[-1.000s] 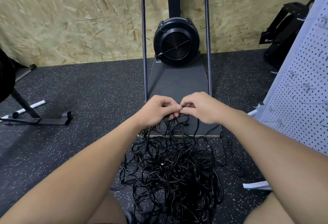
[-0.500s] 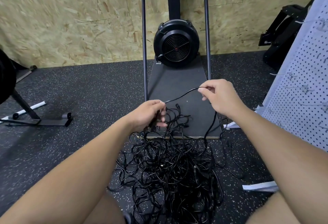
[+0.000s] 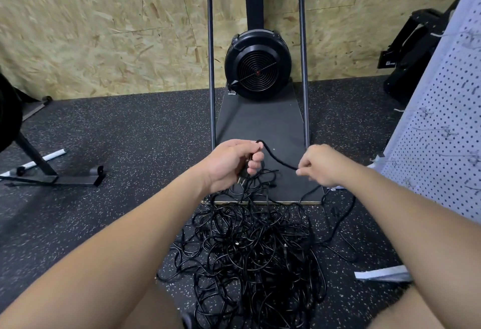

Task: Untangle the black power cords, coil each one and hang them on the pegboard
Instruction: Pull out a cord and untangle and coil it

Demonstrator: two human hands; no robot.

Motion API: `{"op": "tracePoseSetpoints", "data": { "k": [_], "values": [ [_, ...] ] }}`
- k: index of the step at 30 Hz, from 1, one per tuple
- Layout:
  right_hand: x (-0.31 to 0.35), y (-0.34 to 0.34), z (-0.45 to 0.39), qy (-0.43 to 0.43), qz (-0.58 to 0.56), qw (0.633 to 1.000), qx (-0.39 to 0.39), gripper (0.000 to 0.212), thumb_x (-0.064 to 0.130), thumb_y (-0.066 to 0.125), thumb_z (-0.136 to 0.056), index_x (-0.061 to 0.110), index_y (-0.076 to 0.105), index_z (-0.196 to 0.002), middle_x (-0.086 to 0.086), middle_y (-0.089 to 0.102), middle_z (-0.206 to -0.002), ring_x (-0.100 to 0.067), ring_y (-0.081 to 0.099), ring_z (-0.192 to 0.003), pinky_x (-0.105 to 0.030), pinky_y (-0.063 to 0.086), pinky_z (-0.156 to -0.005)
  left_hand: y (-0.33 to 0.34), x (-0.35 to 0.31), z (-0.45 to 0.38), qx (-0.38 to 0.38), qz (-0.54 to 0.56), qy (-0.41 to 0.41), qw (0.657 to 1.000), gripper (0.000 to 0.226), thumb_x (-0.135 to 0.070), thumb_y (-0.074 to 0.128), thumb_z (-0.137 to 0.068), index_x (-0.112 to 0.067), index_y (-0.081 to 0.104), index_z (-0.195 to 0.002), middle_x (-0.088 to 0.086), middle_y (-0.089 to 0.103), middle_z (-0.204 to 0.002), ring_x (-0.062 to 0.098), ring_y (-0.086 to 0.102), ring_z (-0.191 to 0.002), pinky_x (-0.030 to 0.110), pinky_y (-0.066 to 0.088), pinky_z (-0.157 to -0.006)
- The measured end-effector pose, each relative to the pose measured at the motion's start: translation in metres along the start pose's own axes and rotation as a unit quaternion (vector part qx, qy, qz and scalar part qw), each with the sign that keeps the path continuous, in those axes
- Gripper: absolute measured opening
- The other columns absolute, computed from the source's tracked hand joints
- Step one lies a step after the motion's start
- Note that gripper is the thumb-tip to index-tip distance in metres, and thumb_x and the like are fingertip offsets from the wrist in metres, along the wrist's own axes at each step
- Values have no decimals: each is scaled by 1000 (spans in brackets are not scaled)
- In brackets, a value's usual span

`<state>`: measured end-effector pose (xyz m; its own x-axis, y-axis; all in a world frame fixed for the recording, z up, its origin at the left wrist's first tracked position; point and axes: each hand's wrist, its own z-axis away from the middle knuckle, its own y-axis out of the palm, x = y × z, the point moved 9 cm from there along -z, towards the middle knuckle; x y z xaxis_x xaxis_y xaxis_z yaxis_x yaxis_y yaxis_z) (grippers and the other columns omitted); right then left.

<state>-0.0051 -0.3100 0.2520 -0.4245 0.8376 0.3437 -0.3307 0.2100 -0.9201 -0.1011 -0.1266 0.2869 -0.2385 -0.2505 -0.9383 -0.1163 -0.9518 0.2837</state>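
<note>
1. Holding one freed cord [image 3: 277, 158] between both hands, the person has it raised just above the tangled pile of black power cords [image 3: 255, 245], which lies on the speckled floor [image 3: 117, 167] in front of the dark platform [image 3: 260, 125] of the fan machine.
2. The left hand [image 3: 231, 164] sits just over the near left part of that platform; its grip is curled round the plug end of the cord, with what look like metal prongs pointing down below the fist toward the pile.
3. The right hand [image 3: 318, 165] is just beside the platform's near right corner; its grip is pressed together, pinching the cord between thumb and fingertips.
4. Between the two grips the cord runs as a short arc: it loops up out of the top of the left fist, then slopes down and right to the pinch. Its long axis lies left to right across the platform's near edge.
5. Past the right pinch the cord drops down and back into the pile, so the slack still to be drawn lies below and behind the right hand.
6. For coiling, I judge that the left hand serves as anchor and the right as feeder, being nearer the trailing length.
7. The pegboard [image 3: 442, 125] stands to the right of the platform, nearer the right hand; none of its hooks visibly carries a cord.
</note>
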Motion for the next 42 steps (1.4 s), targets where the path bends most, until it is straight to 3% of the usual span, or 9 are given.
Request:
{"op": "tracePoseSetpoints", "data": {
  "k": [7, 12, 16, 21, 25, 31, 36, 39, 42],
  "values": [
    [89, 29, 34, -165, 57, 984, 45, 48, 38, 69, -107, 12, 57, -68, -2, 57, -59, -25, 44, -54, -39, 45, -60, -6, -1, -7, -103, 87, 53, 990, 28, -24, 52, -117, -3, 67, -128, 2, 68, -89, 11, 60, -69, 23, 56, -67],
    [121, 18, 56, -230, 14, 973, 12, 36, 40, 67, -106, 20, 61, -77, 2, 64, -71, -18, 58, -66, -39, 50, -67, -19, -1, -5, -116, -49, 111, 986, 25, -19, 49, -118, 1, 60, -127, 21, 80, -118, 26, 79, -101, 36, 66, -94],
    [109, 2, 60, -196, -141, 969, 43, 13, 32, 78, -101, 25, 82, -91, 18, 74, -74, 0, 65, -68, -13, 44, -64, -10, -5, 3, -90, -322, 134, 933, 28, -16, 42, -119, -3, 54, -141, 10, 82, -103, 21, 81, -88, 36, 65, -79],
    [90, -21, 54, -193, -193, 961, 39, 7, 25, 81, -98, 24, 84, -92, 7, 79, -82, -7, 66, -70, -30, 55, -70, 4, 7, 13, -14, -492, 86, 866, 34, -32, 38, -119, -6, 59, -111, 9, 76, -75, 23, 64, -53, 35, 53, -57],
    [85, -37, 52, -214, -234, 948, -11, 3, 20, 82, -98, 22, 80, -100, 3, 82, -92, -16, 77, -92, -42, 60, -91, 19, 17, 19, 55, -393, 26, 917, 54, -50, 40, -118, -5, 69, -117, 9, 58, -67, 20, 43, -52, 26, 38, -50],
    [62, -31, 34, -143, -338, 926, -91, 11, 25, 79, -102, 21, 78, -112, 5, 81, -106, -11, 76, -101, -22, 57, -92, 20, 16, 19, 72, -175, 9, 982, 35, -32, 45, -119, -4, 65, -114, -3, 35, -65, 11, 25, -53, 22, 23, -49],
    [16, 38, 17, 6, -400, 916, 21, 13, 24, 69, -107, 16, 72, -117, 1, 84, -104, -14, 78, -111, -33, 49, -106, 7, -4, 16, -3, -96, 48, 994, 30, -34, 45, -119, -16, 56, -98, -3, 33, -65, 14, 23, -54, 26, 23, -51],
    [14, 68, 14, 55, -514, 853, 74, 13, 16, 69, -108, 5, 70, -113, -11, 79, -103, -29, 81, -109, -36, 60, -93, -2, -9, 15, -50, -70, 64, 994, 30, -34, 44, -119, -19, 53, -95, -3, 34, -66, 14, 26, -53, 27, 27, -51],
    [14, 79, 16, 145, -580, 801, 33, 15, 18, 74, -106, 3, 71, -105, -15, 74, -97, -20, 77, -78, -35, 66, -74, -11, -9, 15, -92, -30, 66, 993, 27, -33, 43, -119, -19, 51, -98, -4, 38, -67, 14, 30, -54, 30, 25, -56]
  ]
}}
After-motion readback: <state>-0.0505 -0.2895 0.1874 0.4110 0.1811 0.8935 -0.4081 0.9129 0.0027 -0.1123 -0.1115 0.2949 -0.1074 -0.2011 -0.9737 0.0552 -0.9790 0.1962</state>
